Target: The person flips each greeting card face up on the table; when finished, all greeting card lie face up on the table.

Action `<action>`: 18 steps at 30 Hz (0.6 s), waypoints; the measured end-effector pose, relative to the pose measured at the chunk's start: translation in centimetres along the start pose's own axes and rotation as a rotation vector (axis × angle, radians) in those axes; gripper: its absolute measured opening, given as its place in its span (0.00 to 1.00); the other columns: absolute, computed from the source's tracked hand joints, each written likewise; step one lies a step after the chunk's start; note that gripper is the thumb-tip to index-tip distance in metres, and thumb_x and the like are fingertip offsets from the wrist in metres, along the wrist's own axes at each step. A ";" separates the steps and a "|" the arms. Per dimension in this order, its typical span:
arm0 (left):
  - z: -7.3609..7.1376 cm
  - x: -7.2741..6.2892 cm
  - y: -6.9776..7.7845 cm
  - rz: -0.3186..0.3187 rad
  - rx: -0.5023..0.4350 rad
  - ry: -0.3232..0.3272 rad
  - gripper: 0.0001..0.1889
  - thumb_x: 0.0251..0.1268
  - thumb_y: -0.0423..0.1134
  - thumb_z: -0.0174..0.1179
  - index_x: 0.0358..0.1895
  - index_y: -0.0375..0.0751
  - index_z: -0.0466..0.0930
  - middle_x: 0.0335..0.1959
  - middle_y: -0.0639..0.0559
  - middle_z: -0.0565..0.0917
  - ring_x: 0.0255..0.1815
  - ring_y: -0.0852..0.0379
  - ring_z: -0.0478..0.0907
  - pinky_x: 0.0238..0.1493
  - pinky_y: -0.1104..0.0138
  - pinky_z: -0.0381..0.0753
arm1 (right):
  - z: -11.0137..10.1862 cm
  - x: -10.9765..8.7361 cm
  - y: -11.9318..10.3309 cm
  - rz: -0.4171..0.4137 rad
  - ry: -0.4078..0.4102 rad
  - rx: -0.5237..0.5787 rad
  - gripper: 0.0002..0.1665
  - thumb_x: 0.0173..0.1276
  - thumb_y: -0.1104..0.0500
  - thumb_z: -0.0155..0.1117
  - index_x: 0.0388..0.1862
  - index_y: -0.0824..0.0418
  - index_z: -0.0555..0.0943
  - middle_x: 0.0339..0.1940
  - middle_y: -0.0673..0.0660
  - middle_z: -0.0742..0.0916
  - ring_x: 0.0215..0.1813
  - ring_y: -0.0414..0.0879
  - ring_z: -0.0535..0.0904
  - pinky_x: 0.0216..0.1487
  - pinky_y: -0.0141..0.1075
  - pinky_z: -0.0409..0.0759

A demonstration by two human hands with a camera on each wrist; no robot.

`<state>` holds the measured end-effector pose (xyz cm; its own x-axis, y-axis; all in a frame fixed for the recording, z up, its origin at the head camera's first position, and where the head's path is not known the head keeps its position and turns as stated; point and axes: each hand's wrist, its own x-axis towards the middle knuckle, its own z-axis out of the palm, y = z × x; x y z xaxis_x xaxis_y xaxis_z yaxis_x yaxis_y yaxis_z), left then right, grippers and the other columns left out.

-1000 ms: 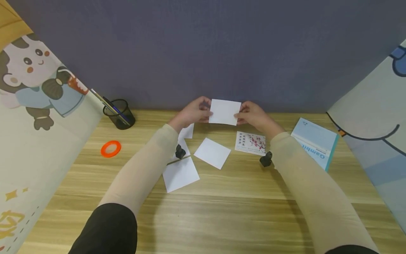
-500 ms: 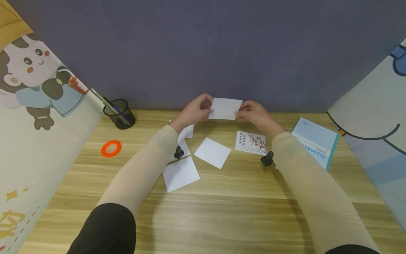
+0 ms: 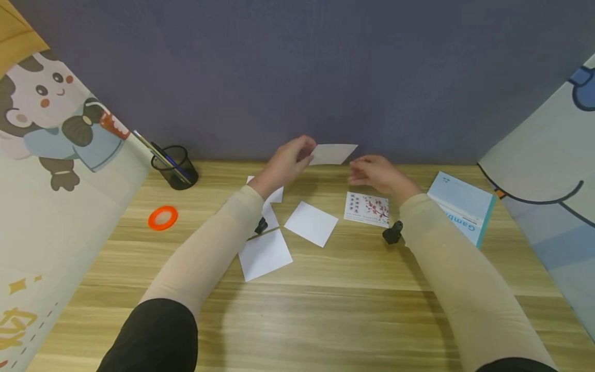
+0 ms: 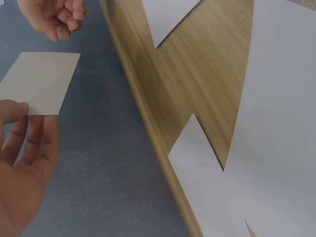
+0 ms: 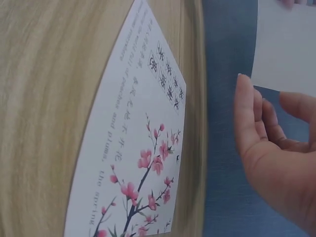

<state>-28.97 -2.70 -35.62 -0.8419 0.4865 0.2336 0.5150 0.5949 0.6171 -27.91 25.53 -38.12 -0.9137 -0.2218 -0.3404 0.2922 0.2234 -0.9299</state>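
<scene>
My left hand (image 3: pixel 289 159) pinches a blank white card (image 3: pixel 331 154) by its left edge, thumb on top, close to the dark back panel. In the left wrist view the card (image 4: pixel 39 81) lies nearly flat above the fingers. My right hand (image 3: pixel 375 173) is off the card's right end, its fingers loosely bent and holding nothing. The right wrist view has this hand (image 5: pixel 276 153) just beside the card's corner. Below it on the table lies a printed card (image 3: pixel 367 209) with pink blossoms and writing. A white square card (image 3: pixel 311 223) lies left of that one.
More white cards (image 3: pixel 265 256) lie partly under my left forearm. A black mesh pen cup (image 3: pixel 178 175) with pens and an orange ring (image 3: pixel 150 219) are at the left. A light blue Gambit booklet (image 3: pixel 457 201) lies at the right. The dark panel (image 3: pixel 297 77) bounds the table's back.
The white card has tipped from facing the head camera to nearly flat. My right hand has let go of its right edge and dropped slightly; my left hand keeps hold.
</scene>
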 end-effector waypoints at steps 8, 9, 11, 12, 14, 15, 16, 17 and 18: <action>0.2 -0.2 0.3 0.139 0.133 0.027 0.14 0.85 0.39 0.55 0.66 0.43 0.78 0.60 0.47 0.84 0.61 0.52 0.82 0.67 0.62 0.83 | -0.6 0.3 0.4 0.018 -0.031 0.198 0.30 0.89 0.52 0.47 0.74 0.75 0.65 0.43 0.55 0.87 0.47 0.49 0.89 0.57 0.37 0.91; 0.3 -0.2 0.3 0.170 0.151 0.035 0.14 0.85 0.39 0.55 0.65 0.43 0.78 0.59 0.47 0.84 0.60 0.52 0.82 0.66 0.62 0.83 | -0.7 0.2 0.4 0.018 -0.036 0.218 0.27 0.89 0.52 0.47 0.71 0.74 0.67 0.42 0.54 0.87 0.46 0.49 0.90 0.56 0.37 0.91; 0.3 -0.3 0.3 0.228 0.185 0.050 0.13 0.85 0.38 0.55 0.65 0.42 0.79 0.59 0.47 0.84 0.61 0.52 0.82 0.66 0.62 0.83 | -0.8 0.1 0.5 0.018 -0.046 0.254 0.24 0.90 0.51 0.45 0.66 0.71 0.71 0.41 0.54 0.88 0.47 0.50 0.90 0.55 0.37 0.91; 0.3 -0.3 0.3 0.256 0.202 0.059 0.13 0.85 0.37 0.55 0.64 0.42 0.80 0.59 0.47 0.85 0.61 0.52 0.82 0.66 0.63 0.83 | -0.8 0.1 0.5 0.019 -0.054 0.274 0.24 0.90 0.51 0.44 0.64 0.70 0.71 0.41 0.55 0.88 0.47 0.50 0.90 0.55 0.37 0.91; 0.3 -0.4 0.3 0.302 0.229 0.075 0.13 0.85 0.37 0.55 0.64 0.43 0.80 0.59 0.48 0.85 0.61 0.51 0.82 0.66 0.63 0.83 | -0.9 0.1 0.6 0.023 -0.067 0.318 0.23 0.90 0.50 0.44 0.62 0.69 0.73 0.41 0.56 0.89 0.47 0.51 0.91 0.55 0.38 0.91; 0.4 -0.4 0.3 0.321 0.239 0.082 0.13 0.84 0.36 0.56 0.63 0.42 0.81 0.59 0.47 0.86 0.61 0.51 0.82 0.66 0.62 0.83 | -1.0 0.1 0.6 0.022 -0.075 0.332 0.23 0.90 0.49 0.44 0.62 0.69 0.73 0.41 0.56 0.89 0.47 0.51 0.91 0.56 0.38 0.91; 0.4 -0.4 0.3 0.335 0.247 0.089 0.12 0.84 0.36 0.56 0.63 0.42 0.81 0.59 0.48 0.86 0.61 0.50 0.82 0.66 0.62 0.83 | -1.1 0.1 0.6 0.023 -0.081 0.351 0.24 0.90 0.49 0.44 0.63 0.69 0.73 0.42 0.57 0.89 0.47 0.51 0.91 0.56 0.39 0.91; 0.4 -0.5 0.3 0.347 0.254 0.096 0.12 0.84 0.36 0.57 0.62 0.42 0.82 0.58 0.48 0.86 0.61 0.50 0.82 0.65 0.61 0.83 | -1.1 0.1 0.7 0.024 -0.089 0.368 0.25 0.90 0.48 0.46 0.63 0.70 0.74 0.42 0.57 0.89 0.47 0.51 0.91 0.56 0.39 0.91; 0.4 -0.5 0.3 0.359 0.259 0.103 0.12 0.83 0.35 0.57 0.62 0.42 0.82 0.58 0.47 0.86 0.61 0.50 0.82 0.64 0.61 0.83 | -1.2 0.1 0.7 0.026 -0.094 0.387 0.26 0.89 0.48 0.47 0.64 0.70 0.74 0.41 0.57 0.89 0.47 0.52 0.91 0.55 0.39 0.92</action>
<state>-28.34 -2.50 -35.88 -0.6078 0.6325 0.4802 0.7894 0.5471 0.2785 -28.13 26.80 -38.66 -0.8801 -0.3111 -0.3587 0.4158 -0.1402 -0.8986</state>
